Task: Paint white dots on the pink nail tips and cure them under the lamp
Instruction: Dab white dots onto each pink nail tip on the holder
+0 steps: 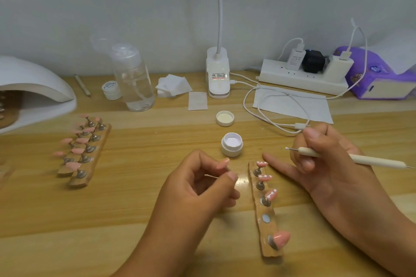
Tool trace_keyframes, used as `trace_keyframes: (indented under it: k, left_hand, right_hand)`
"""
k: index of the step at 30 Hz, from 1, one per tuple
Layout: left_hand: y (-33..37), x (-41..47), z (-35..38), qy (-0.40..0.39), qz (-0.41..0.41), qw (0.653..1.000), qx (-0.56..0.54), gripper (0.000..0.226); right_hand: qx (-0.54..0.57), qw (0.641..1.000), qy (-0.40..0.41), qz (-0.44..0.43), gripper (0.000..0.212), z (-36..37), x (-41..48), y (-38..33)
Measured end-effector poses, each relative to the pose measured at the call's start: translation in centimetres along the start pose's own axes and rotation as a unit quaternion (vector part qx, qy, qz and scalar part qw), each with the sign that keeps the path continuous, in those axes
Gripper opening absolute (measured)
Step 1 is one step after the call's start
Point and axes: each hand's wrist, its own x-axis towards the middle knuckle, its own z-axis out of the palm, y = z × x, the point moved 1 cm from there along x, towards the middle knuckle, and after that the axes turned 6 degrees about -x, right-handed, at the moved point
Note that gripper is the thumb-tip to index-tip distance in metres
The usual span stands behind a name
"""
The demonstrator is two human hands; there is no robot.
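Pink nail tips point(265, 178): three carry white dots, nearest plain.

Looked like a home nail-art desk point(144, 146), pushed against a plain wall point(157, 7). Held a curing lamp point(33, 83) at ten o'clock and a crowded power strip point(299, 80) at one o'clock.

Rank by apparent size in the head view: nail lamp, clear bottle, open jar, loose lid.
nail lamp
clear bottle
open jar
loose lid
The jar only slightly beats the lid, and sits nearer.
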Motion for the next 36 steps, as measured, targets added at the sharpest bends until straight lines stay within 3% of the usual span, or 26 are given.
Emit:
trace_keyframes:
  k: [5,8,11,15,24,31,36]
  left_hand:
    - [0.3,0.1,0.1,0.002,0.006,0.999,-0.044,0.009]
    - [0.3,0.1,0.1,0.009,0.006,0.997,-0.071,0.009]
    - [0.2,0.3,-0.2,0.018,0.009,0.996,-0.086,0.012]
    - [0.2,0.2,-0.5,-0.013,0.022,0.998,-0.063,0.021]
    - [0.3,0.2,-0.4,-0.019,0.025,0.998,-0.054,0.008]
    - [0.1,0.4,-0.3,-0.013,0.02,0.997,-0.068,0.012]
    - [0.2,0.5,-0.5,-0.013,0.015,0.996,-0.09,0.015]
  right_hand:
    - [-0.011,0.998,-0.057,-0.004,0.022,0.3,-0.4,0.2]
    - [-0.064,0.995,-0.045,-0.054,0.018,0.1,-0.4,-0.1]
    - [-0.155,0.982,-0.032,-0.105,0.03,-0.4,0.0,-0.9]
    - [-0.269,0.956,-0.057,-0.104,0.044,-0.6,1.6,-2.0]
    - [-0.341,0.915,-0.081,-0.198,0.004,2.6,6.2,0.3]
    - [-0.397,0.879,-0.118,-0.235,0.013,2.2,6.2,1.3]
    - [-0.443,0.858,-0.143,-0.219,0.006,2.4,6.5,1.5]
